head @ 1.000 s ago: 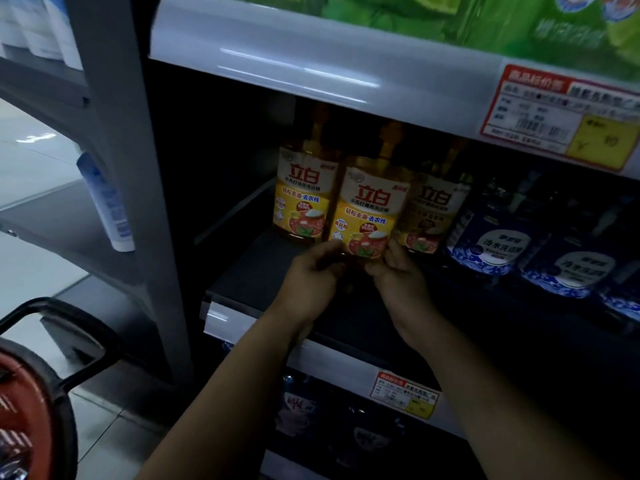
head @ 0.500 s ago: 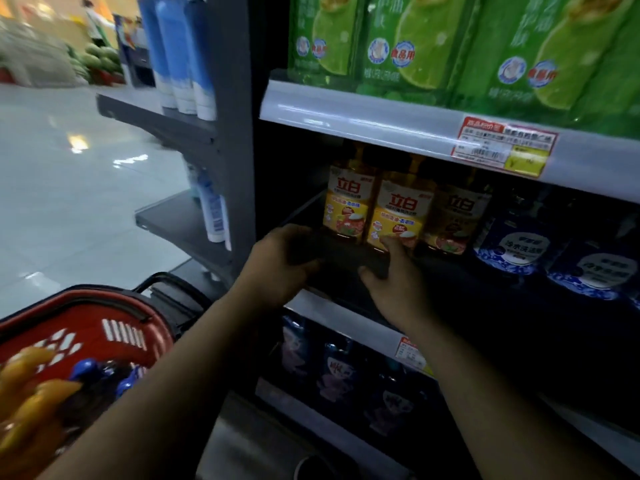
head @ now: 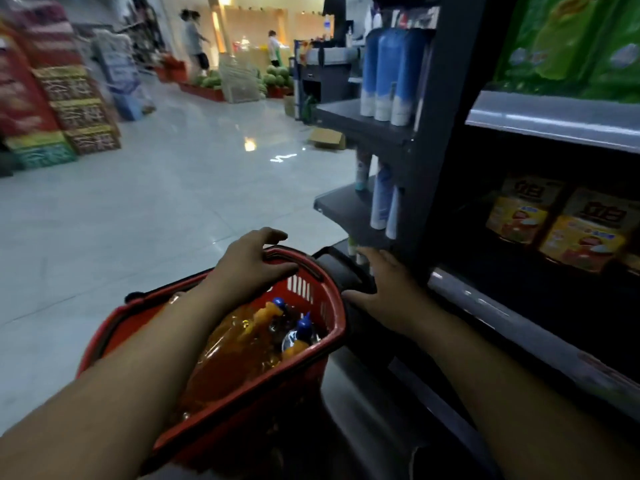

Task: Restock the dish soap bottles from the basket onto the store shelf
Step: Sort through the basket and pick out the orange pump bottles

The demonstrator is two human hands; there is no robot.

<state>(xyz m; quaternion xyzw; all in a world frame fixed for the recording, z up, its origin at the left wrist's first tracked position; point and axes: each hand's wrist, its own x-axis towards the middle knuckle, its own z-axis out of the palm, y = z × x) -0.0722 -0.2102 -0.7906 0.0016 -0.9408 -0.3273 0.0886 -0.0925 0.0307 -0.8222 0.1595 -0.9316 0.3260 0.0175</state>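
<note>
A red basket (head: 311, 355) sits low in front of me, holding orange dish soap bottles (head: 239, 344), some with blue caps. My left hand (head: 249, 265) hovers over the basket's far rim, fingers spread, holding nothing. My right hand (head: 388, 289) is open beside the basket's right edge, over its black handle (head: 346, 268), empty too. On the dark store shelf (head: 519, 306) at the right stand yellow-labelled dish soap bottles (head: 585, 230).
Blue and white bottles (head: 391, 74) fill the shelf's end racks. Green packs (head: 571, 43) line the shelf above. Pale tiled floor (head: 156, 209) spreads left, with stacked crates (head: 69, 109), a cardboard box (head: 327, 138), melons and people far off.
Both hands have left the shelved bottles and dropped down left to the basket. My view has swung left from the shelf toward the aisle and basket.
</note>
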